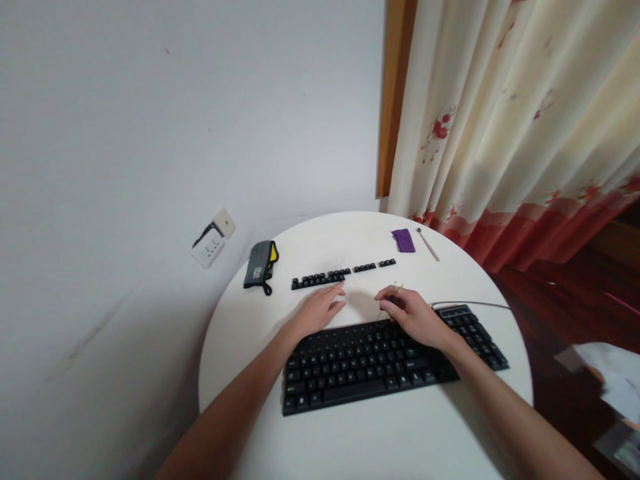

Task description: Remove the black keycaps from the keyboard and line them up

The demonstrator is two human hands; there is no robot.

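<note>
Across the lower middle of the frame, one round, white, smooth-topped counter point(320, 440) bears one long black plastic keyboard point(350, 370), lying flat and slightly skewed. Its upper rows appear partly stripped, short stubs showing in place of caps. Step in hand, by my reading: key-cap work along that upper edge.

Two bare hands, one each side of frame centre. Left hand point(320, 310) palm-down past the keyboard's upper left edge, fingers loosely apart, index tip beside the loose caps; contact cannot be told. Right hand point(407, 313) above the upper edge, thumb and fingers clamped on one thin, bent metal wire tool point(397, 287), probably a key puller. Whether it grips a cap: hidden. Next move would call for a steady pinch, wire squared to a single cap, left hand steadying.

Tally, larger down to smaller: one grey fabric pouch with yellow lining point(257, 260), left; one purple cloth pouch point(404, 241), upper right; one slim pale-handled brush point(429, 245), right of it; small black plastic keycaps point(315, 281) lined up in three clusters mid-frame. Left cluster two rows deep, exact number too small to tell; middle apparently four, right apparently three.
</note>
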